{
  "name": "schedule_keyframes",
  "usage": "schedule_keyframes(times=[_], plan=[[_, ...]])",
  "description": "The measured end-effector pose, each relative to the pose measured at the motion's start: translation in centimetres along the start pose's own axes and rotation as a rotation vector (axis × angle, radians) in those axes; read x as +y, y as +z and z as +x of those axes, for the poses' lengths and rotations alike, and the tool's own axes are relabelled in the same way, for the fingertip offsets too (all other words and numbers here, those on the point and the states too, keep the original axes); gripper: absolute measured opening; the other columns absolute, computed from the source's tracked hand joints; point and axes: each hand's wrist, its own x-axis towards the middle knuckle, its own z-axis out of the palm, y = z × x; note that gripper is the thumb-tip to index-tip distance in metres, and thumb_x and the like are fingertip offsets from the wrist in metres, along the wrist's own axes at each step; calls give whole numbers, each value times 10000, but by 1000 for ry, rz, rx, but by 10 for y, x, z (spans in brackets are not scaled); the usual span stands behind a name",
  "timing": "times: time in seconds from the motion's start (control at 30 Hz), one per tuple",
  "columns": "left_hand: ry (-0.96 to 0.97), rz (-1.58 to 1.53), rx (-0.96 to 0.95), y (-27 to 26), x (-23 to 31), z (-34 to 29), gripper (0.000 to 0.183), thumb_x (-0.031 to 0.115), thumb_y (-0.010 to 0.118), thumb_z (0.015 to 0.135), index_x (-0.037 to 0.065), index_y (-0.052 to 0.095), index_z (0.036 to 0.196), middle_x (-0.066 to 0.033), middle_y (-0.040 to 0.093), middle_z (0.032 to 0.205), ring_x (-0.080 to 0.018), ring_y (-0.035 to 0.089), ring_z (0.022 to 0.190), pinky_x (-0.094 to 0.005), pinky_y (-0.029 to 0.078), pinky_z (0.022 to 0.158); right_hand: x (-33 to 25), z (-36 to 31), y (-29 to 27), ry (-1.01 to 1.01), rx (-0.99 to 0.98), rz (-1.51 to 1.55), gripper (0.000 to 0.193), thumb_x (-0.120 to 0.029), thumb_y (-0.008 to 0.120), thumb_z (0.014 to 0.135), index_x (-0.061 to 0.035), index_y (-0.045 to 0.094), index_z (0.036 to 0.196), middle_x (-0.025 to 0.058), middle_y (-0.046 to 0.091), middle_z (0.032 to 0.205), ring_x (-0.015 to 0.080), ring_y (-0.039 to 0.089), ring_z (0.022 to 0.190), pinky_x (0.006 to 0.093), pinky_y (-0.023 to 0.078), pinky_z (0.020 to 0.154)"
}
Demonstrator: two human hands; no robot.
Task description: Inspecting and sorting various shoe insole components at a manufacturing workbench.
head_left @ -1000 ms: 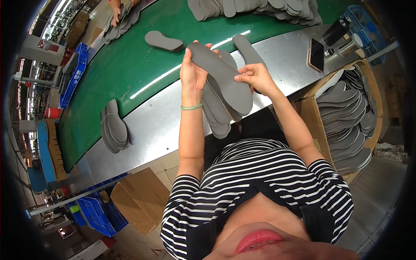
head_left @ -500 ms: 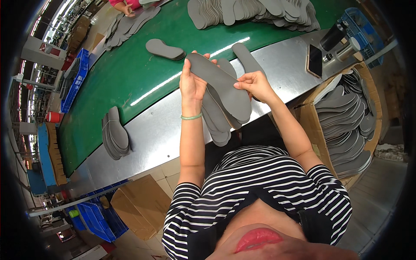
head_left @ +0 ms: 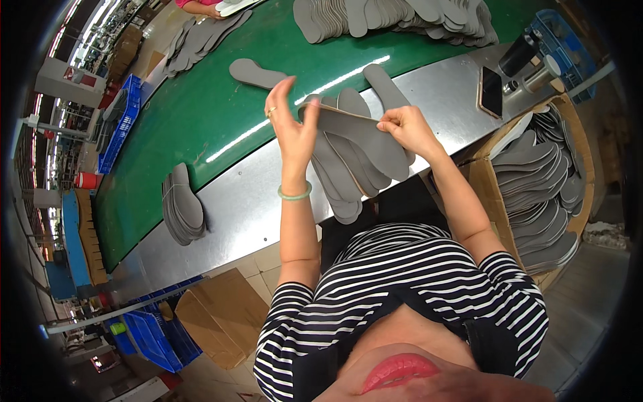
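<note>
My right hand [head_left: 411, 131] pinches the edge of a grey insole [head_left: 375, 139] and holds it tilted above the table's near edge. By the insole's far end, my left hand [head_left: 293, 137] has its fingers stretched and the thumb apart, gripping nothing; a ring and a green bangle show on that side. Beneath the held piece, a fanned pile of grey insoles [head_left: 333, 175] overhangs the metal edge. One more insole [head_left: 386, 87] lies just beyond my right hand, and a small stack of insoles [head_left: 251, 72] rests on the green surface past my left fingers.
A bundled insole stack [head_left: 182, 208] stands at the left on the metal edge [head_left: 234, 208]. Large insole piles [head_left: 395, 20] line the far side of the green belt [head_left: 201, 120]. At right are a phone [head_left: 491, 92], bottles and a cardboard box [head_left: 482, 194] of insoles. A co-worker's arm [head_left: 201, 7] shows far left.
My left hand has let go of the insole and opened beside it. The right hand has moved slightly right, carrying the insole, which now tilts more. The co-worker's hand now holds a pale piece.
</note>
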Motion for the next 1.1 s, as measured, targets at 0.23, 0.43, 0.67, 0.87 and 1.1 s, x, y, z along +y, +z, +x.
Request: schedule_keyframes(times=[0.23, 0.43, 0.67, 0.87, 1.1], plan=[[197, 454, -845, 33, 27, -16, 649, 6, 714, 705, 64, 533, 1326, -131, 641, 787, -281, 603, 705, -365, 490, 677, -45, -3, -8, -209, -115, -238, 278, -244, 733, 788, -59, 692, 991, 163, 671, 763, 327, 633, 707, 420, 481, 685], [-349, -128, -705, 11, 3, 1, 396, -31, 660, 819, -89, 581, 1203, 27, 594, 765, -52, 498, 654, -211, 421, 588, -32, -17, -44, -410, -103, -39, 858, -301, 855, 651, -124, 470, 1397, 40, 651, 1175, 162, 574, 950, 284, 416, 750], [-527, -536, -620, 26, -1, -19, 427, -57, 623, 832, -57, 551, 1253, -36, 673, 888, -72, 599, 761, -189, 448, 606, -6, 10, -10, -307, 355, 102, 156, -67, 771, 780, 12, 641, 813, -1, 498, 811, 52, 470, 681, 177, 398, 576], [-593, -546, -565, 25, -11, -31, 407, -54, 635, 830, -28, 569, 1231, -11, 660, 863, -70, 603, 752, -192, 450, 597, 10, 22, -1, -346, 302, 471, 165, 13, 737, 795, 10, 628, 919, 53, 601, 904, 100, 619, 764, 226, 520, 671], [-652, -510, -621, 16, -9, -32, 416, -43, 633, 830, -4, 563, 1239, 5, 648, 840, -53, 579, 717, -197, 434, 561, -15, 31, -19, -72, 109, 619, 361, -78, 672, 881, -5, 512, 1197, -1, 594, 690, 51, 571, 591, 193, 425, 447]])
